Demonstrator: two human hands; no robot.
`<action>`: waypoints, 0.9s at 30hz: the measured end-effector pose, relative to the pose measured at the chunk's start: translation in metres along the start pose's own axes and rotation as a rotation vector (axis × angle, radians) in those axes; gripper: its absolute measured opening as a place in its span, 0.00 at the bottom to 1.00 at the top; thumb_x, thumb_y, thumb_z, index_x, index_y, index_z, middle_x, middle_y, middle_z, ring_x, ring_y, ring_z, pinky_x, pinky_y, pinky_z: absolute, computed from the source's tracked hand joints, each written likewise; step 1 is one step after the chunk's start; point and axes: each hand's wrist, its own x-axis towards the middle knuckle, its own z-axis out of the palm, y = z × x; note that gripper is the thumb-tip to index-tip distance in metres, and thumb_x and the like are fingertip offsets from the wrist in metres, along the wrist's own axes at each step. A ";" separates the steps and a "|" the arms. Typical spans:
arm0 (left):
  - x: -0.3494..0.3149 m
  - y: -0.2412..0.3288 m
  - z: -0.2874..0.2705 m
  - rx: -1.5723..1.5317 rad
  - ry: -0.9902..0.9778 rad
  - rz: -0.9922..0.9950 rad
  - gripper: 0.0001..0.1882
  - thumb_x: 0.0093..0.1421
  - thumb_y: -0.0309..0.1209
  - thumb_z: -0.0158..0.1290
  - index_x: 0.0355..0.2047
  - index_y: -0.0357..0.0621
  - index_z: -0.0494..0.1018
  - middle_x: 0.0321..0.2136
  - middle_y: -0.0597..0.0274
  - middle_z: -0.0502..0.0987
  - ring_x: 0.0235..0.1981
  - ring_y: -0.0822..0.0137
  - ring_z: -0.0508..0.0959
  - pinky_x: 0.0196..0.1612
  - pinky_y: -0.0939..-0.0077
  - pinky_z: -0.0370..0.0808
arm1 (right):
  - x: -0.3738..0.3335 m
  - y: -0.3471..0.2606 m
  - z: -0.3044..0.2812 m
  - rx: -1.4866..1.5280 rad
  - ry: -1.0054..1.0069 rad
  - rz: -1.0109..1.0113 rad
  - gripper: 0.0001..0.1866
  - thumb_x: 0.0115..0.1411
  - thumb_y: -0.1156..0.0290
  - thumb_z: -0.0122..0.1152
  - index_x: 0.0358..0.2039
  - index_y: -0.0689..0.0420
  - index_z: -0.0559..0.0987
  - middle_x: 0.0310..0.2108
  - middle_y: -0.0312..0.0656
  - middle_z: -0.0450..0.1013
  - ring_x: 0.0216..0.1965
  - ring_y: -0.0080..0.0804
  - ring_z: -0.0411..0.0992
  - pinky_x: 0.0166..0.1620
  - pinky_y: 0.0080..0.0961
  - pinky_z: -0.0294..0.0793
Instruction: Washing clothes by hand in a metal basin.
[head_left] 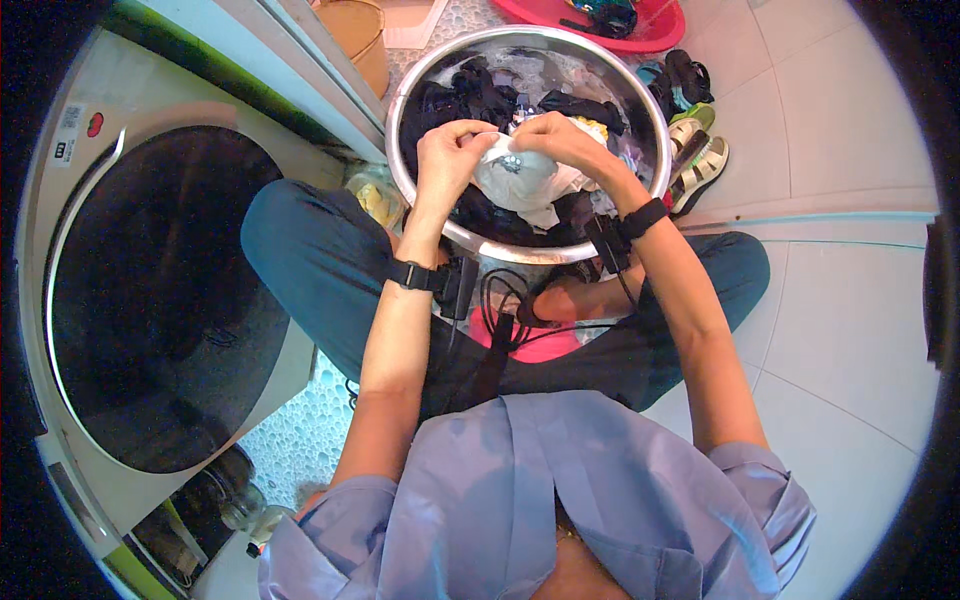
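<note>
A wide steel basin (530,250) stands in front of me, full of wet dark and light laundry and soapy water. Over it, my left hand (452,160) and my right hand (562,140) pinch the upper edge of a white wet cloth garment (515,178) between thumbs and fingers. The hands are a little apart. Below them the garment hangs into the basin, with a greyish print on it. Its exact kind cannot be told. Dark clothes (470,95) lie in the basin beyond my left hand.
A washing machine (285,400) with a dark round door is at my left. Past the basin are a red tub (655,30) and a tan bucket (355,40). Sandals (705,170) line the right wall. A cable (500,295) hangs between my knees.
</note>
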 end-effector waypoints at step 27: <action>-0.002 -0.030 -0.007 -0.047 -0.319 -0.099 0.07 0.42 0.24 0.57 0.24 0.42 0.74 0.15 0.72 0.67 0.16 0.80 0.65 0.19 0.85 0.62 | -0.044 0.012 -0.042 -0.429 0.299 -0.114 0.11 0.42 0.71 0.65 0.22 0.60 0.71 0.19 0.43 0.69 0.23 0.29 0.67 0.29 0.26 0.68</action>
